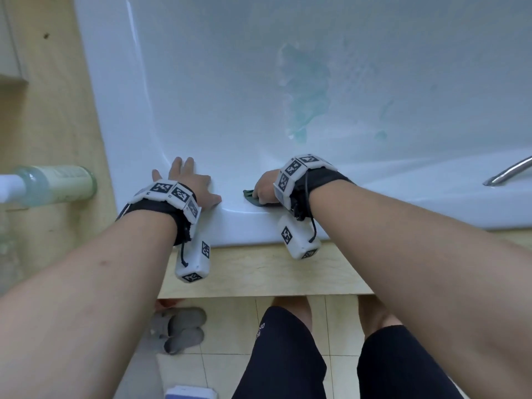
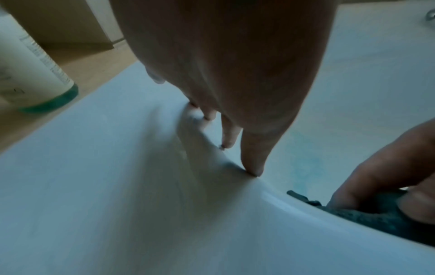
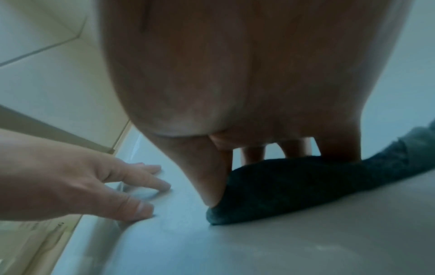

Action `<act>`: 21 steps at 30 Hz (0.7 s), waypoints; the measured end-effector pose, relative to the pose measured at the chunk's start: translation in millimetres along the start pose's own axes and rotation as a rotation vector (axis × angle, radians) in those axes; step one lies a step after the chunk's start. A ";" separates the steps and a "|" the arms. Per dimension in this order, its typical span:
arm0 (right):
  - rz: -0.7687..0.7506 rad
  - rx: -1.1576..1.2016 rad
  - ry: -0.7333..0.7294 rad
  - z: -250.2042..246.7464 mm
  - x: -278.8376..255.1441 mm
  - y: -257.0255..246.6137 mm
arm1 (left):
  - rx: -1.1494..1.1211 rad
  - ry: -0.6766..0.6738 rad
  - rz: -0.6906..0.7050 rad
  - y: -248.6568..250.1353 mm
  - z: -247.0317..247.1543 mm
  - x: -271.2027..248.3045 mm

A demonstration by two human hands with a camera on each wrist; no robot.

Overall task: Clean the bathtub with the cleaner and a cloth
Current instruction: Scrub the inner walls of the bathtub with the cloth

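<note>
Both hands on the bathtub (image 1: pixel 244 223) rim; left hand (image 1: pixel 190 182) flat, fingers spread; right hand (image 1: pixel 266 187) pinches the cloth (image 1: pixel 253 198), lying lengthwise along the rim; cleaner bottle (image 1: pixel 57 182) stands on the ledge.

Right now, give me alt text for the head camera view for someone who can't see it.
A person leans over a white bathtub, the right hand pressing a dark green cloth onto the near rim while the left hand rests flat on the rim beside it. Streaks of teal cleaner smear the tub's inner wall, and a cleaner bottle stands on the wooden ledge at left.
</note>
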State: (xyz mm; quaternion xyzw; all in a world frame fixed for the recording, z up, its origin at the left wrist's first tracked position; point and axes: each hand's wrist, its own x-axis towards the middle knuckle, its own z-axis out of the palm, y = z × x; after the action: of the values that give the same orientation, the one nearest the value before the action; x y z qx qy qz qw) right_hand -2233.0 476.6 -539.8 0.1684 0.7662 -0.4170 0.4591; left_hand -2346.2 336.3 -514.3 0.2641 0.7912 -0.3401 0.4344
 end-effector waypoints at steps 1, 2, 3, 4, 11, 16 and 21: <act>-0.018 0.019 -0.010 0.0 7.6 -3.4 | 0.010 0.016 -0.004 -5.2 -3.0 4.4; -0.027 0.050 -0.031 3.5 16.8 -6.5 | 0.011 0.038 -0.010 -9.8 -6.5 9.3; -0.040 0.062 -0.040 3.9 23.2 -11.6 | 0.003 0.064 -0.019 -14.1 -10.7 14.4; -0.068 0.077 -0.044 4.0 27.3 -16.5 | -0.005 0.087 -0.030 -18.6 -14.6 20.1; -0.204 0.210 -0.042 -14.6 80.0 -40.0 | -0.065 0.285 -0.061 -43.3 -47.2 61.2; -0.116 0.362 0.135 -16.0 116.5 -32.4 | -0.118 0.336 -0.135 -32.9 -61.2 83.4; -0.032 0.423 0.149 -32.7 152.4 -13.4 | -0.148 0.370 -0.211 -22.8 -69.8 99.3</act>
State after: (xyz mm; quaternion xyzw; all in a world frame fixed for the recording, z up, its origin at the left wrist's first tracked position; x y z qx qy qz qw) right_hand -2339.6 475.6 -654.4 0.2792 0.6960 -0.5619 0.3491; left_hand -2446.0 387.7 -566.1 0.2051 0.9034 -0.2702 0.2623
